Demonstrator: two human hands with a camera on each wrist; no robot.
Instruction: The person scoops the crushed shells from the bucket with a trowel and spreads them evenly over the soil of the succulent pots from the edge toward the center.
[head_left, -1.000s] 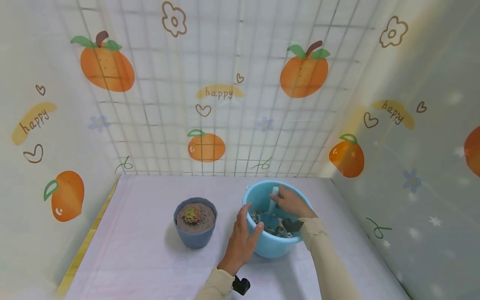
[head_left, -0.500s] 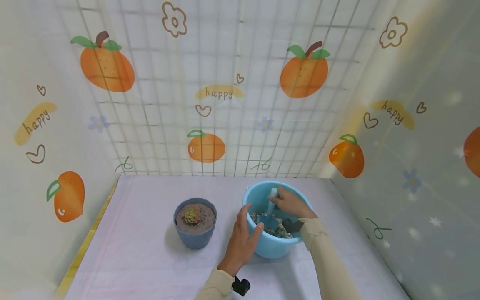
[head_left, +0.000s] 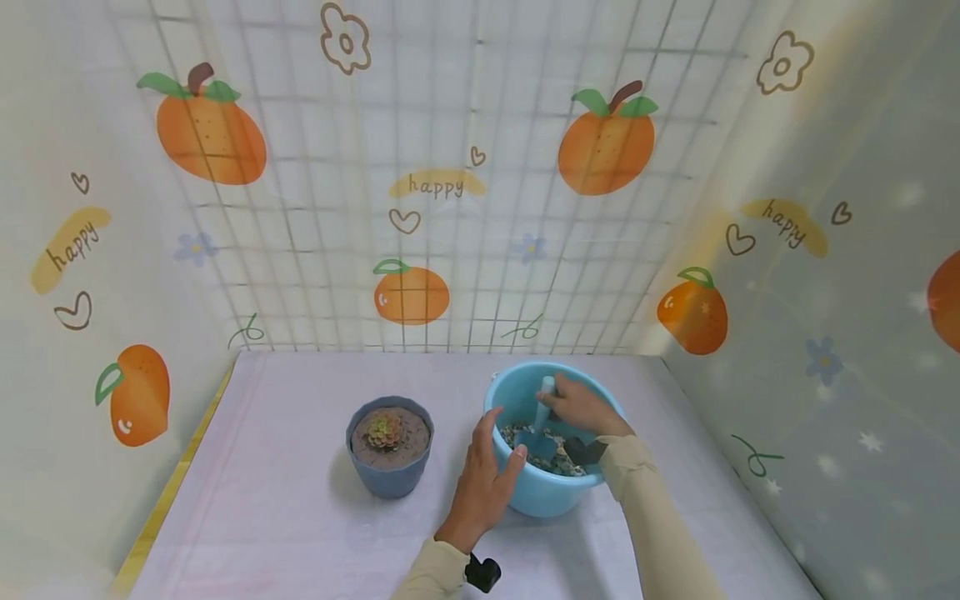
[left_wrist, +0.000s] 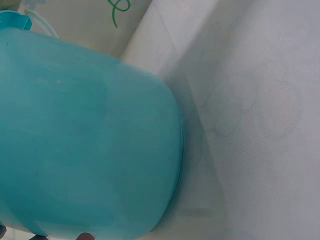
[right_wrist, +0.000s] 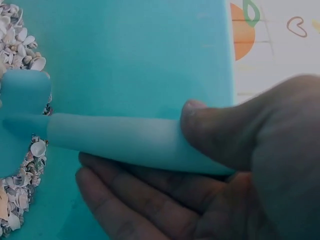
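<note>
A light-blue bucket (head_left: 551, 496) stands on the table with a layer of small shells (right_wrist: 21, 45) inside. My left hand (head_left: 483, 483) rests against its near left side, fingers and thumb spread out at the rim. In the left wrist view the bucket's wall (left_wrist: 90, 130) fills much of the picture, with only fingertips (left_wrist: 86, 236) showing at the bottom. Reaching inside, my right hand (head_left: 581, 406) holds a blue toy shovel (right_wrist: 115, 137) by its pale handle, thumb on top and fingers beneath. The shovel's blade (right_wrist: 26, 95) is down among the shells.
Left of the bucket stands a blue-grey pot (head_left: 390, 481) of soil with a small succulent (head_left: 384, 432). A pale cloth covers the table (head_left: 285, 500). Printed curtains over a wire grid (head_left: 480, 275) close in the back and sides.
The shovel has tilted and shifted slightly left among the shells, its handle top a little lower. My left hand, the bucket and the pot stay where they were.
</note>
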